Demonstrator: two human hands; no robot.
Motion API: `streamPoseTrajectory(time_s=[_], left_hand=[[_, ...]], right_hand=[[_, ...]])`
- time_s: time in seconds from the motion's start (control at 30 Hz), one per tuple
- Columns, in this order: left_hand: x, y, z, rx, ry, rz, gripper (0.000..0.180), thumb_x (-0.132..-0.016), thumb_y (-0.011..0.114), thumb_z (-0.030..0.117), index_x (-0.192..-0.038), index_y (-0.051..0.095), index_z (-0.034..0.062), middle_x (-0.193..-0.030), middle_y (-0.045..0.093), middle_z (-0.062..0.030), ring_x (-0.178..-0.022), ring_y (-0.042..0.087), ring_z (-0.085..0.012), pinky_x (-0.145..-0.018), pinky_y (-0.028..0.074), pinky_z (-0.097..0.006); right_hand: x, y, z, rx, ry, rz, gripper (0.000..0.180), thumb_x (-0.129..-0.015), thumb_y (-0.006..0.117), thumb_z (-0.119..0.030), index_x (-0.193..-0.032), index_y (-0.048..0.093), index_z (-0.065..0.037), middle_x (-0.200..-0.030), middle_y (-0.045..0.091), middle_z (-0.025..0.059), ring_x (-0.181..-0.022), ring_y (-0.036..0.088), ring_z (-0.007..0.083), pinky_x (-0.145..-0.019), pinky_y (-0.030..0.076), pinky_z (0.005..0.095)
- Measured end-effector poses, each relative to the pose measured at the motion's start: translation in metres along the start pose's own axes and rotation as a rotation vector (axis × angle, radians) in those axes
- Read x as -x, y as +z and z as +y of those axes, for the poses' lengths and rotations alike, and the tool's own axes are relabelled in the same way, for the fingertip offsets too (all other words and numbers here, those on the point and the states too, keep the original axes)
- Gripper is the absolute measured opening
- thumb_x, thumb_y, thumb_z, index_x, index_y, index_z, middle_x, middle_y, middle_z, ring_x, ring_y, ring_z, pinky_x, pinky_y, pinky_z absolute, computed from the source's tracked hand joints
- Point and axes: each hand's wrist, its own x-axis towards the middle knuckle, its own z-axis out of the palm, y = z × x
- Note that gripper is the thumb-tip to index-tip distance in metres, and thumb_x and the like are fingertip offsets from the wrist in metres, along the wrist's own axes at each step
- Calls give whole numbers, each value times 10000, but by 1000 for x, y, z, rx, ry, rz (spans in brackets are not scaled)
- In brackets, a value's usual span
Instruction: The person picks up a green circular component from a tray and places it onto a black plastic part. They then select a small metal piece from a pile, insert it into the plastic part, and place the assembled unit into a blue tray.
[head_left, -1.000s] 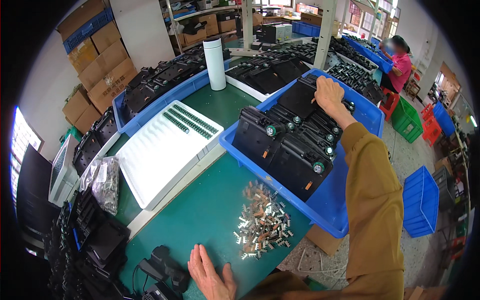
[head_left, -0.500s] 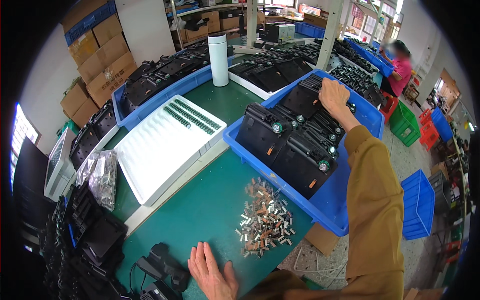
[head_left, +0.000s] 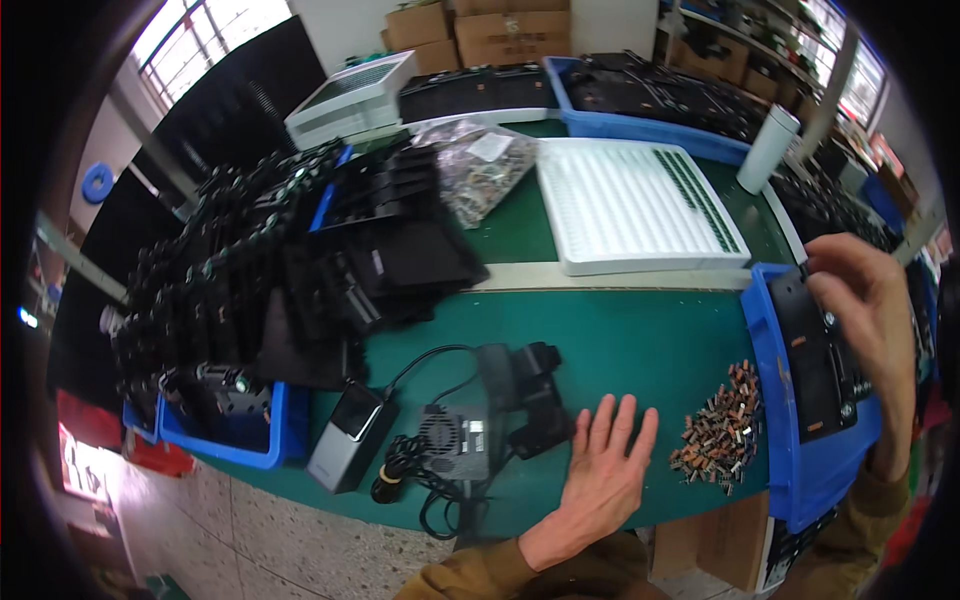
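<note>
My right hand (head_left: 865, 300) gripped a black casing (head_left: 815, 350) in the blue bin (head_left: 775, 440); my left hand (head_left: 603, 470), fingers spread, lay flat on the green surface (head_left: 620, 340).

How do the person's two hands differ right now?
The left hand lies flat, fingers spread, on the green table; the right hand is raised over the blue bin, fingers curled on a black part. The left holds nothing; the right grips. Both are bare, with tan sleeves.
</note>
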Motion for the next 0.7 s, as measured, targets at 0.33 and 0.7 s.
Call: streamPoseTrajectory(time_s=[0.33,0.7], left_hand=[[2,5,5,106,13,2,587,-805,584,124,-1368,465,5,-1465,349,-257,-1375,303,-449,-1112,229,-598],[6,0,2,37,31,-29,554,-825,564,186,-1323,492,-45,-1430,391,-291,-1343,354,-445,-1071,303,-577]], right_hand=[[-80,259,-84,-69,-737,-223,472,-779,716,-200,-1184,574,-4,-911,645,206,-902,614,407,-805,488,475],[-111,301,-87,-13,-764,-310,434,-821,659,-71,-1233,554,18,-969,660,238,-861,643,403,-758,515,457]])
